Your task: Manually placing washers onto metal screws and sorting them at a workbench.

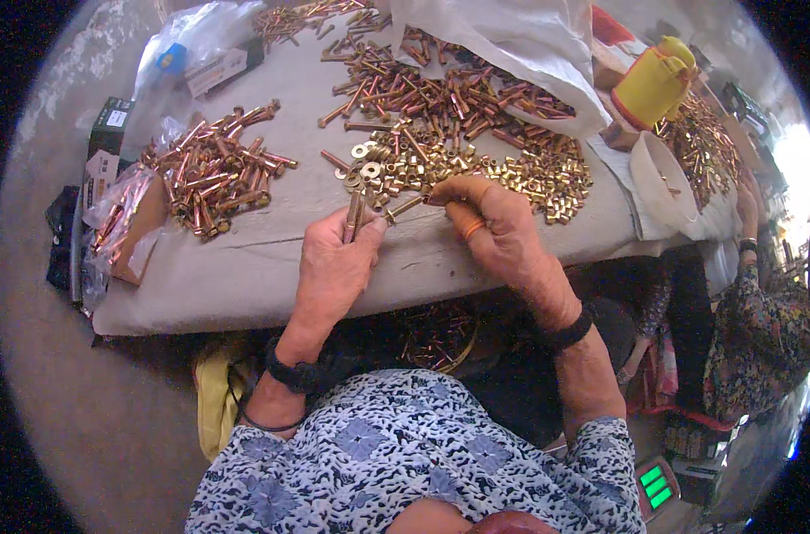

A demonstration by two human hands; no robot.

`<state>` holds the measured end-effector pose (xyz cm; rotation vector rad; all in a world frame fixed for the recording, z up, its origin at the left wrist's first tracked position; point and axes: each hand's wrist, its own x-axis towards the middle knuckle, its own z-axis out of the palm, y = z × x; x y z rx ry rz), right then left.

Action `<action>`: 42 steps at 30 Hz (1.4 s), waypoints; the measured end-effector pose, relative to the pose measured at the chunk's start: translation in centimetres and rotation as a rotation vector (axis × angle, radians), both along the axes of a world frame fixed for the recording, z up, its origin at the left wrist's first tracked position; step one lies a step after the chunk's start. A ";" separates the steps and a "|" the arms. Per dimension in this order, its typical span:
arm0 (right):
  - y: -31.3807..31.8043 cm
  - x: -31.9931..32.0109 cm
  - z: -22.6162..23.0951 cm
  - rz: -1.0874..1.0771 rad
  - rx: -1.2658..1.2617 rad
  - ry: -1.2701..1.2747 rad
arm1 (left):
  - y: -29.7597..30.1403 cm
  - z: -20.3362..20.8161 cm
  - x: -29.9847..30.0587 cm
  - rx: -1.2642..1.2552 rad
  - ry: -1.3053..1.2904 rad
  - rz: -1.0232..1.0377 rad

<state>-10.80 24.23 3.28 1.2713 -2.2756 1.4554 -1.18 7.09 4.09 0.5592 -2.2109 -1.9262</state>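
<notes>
My left hand (338, 258) is closed around brass-coloured bolts (353, 219) that stick up past its fingers. Between my two hands lies another bolt (407, 209), pointing right, its near end at my left thumb. My right hand (503, 233), with orange bands on one finger, pinches at the far end of that bolt; whether a nut sits there is hidden by the fingertips. Just beyond my hands spread a heap of golden nuts (560, 182) and several flat washers (370, 170). Behind them is a large pile of loose bolts (458, 93).
A second bolt pile (213, 173) lies left on the cloth-covered table (200, 289), beside an open cardboard box (142, 227). White sacking (520, 44) covers part of the far heap. At right are a yellow jug-like container (652, 84), a white bowl (661, 182) and a co-worker's arm (748, 214).
</notes>
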 end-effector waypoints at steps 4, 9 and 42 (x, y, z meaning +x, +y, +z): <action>0.0 0.1 0.0 0.012 -0.009 0.010 | 0.0 -0.1 0.1 0.002 0.014 -0.003; 0.2 -0.3 -0.4 0.004 0.023 0.102 | 0.0 -0.2 0.1 0.009 0.033 -0.025; 0.0 2.1 1.6 0.134 -0.037 -0.546 | 1.3 -0.5 0.6 0.017 0.109 -0.290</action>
